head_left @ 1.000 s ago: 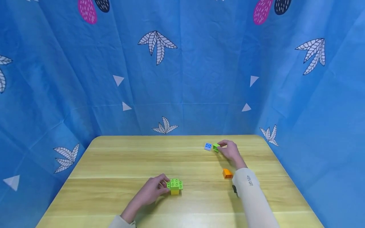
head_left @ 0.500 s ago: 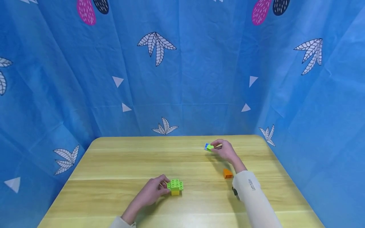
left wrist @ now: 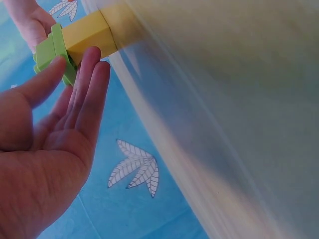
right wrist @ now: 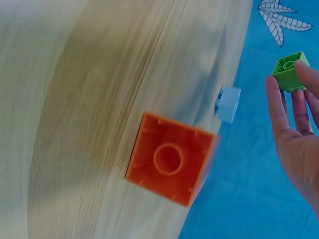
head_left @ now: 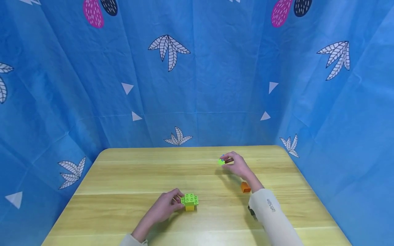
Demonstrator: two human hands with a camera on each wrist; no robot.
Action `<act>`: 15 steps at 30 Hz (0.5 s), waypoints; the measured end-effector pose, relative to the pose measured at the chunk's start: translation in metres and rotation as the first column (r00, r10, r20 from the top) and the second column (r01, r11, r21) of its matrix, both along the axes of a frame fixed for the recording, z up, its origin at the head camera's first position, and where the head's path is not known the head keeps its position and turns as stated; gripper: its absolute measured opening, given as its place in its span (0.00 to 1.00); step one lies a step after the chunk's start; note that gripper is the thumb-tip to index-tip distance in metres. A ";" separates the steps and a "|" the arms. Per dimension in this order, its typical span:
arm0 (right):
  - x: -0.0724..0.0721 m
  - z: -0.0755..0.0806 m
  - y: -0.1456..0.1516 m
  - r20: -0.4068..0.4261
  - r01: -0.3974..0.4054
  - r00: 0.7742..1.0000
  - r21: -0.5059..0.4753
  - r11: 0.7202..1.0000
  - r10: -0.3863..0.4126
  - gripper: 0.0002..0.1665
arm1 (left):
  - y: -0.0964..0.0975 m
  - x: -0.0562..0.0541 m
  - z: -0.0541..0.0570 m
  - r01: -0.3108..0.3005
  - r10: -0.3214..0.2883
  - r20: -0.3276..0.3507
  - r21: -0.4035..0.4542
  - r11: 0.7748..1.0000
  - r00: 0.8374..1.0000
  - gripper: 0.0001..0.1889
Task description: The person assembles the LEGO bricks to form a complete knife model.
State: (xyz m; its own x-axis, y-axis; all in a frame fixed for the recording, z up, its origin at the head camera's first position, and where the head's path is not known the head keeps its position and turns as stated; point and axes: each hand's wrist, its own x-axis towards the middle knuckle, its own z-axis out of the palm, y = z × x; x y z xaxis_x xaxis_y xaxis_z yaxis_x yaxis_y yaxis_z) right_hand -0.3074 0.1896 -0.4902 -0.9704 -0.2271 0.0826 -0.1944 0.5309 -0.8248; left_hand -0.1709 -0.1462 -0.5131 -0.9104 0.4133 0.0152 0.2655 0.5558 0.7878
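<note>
My left hand (head_left: 164,206) pinches the left end of a small stack of toy building blocks on the table. Its top is a studded green block (head_left: 189,198), with a yellow block (head_left: 189,207) below. In the left wrist view the thumb lies against the green block (left wrist: 46,52) and the fingers reach up beside the yellow one. Farther back, my right hand (head_left: 238,167) holds a small green block (head_left: 221,162) between thumb and fingers, its hollow underside showing in the right wrist view. Close behind it a blue block (right wrist: 229,104) is mostly hidden in the head view.
An orange block (head_left: 245,187) lies on the wooden table (head_left: 138,171), hollow side toward me, close to my right forearm. A blue patterned curtain (head_left: 197,85) hangs behind the table and along both sides.
My right hand has moved left with the small green block, passing in front of the blue block. The left hand and its stack have stayed put.
</note>
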 end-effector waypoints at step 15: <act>0.015 0.003 -0.019 -0.036 -0.131 0.991 -0.109 0.985 0.128 0.19 | 0.001 -0.001 -0.001 -0.008 0.008 0.000 -0.005 1.000 1.000 0.15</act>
State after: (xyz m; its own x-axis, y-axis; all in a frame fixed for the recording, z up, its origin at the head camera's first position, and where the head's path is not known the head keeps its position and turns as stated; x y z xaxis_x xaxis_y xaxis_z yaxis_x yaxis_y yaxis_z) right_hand -0.2919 0.1703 -0.4872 -0.9303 -0.3383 0.1421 -0.2803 0.4054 -0.8701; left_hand -0.1719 -0.1451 -0.5145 -0.9136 0.4063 0.0134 0.2614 0.5618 0.7849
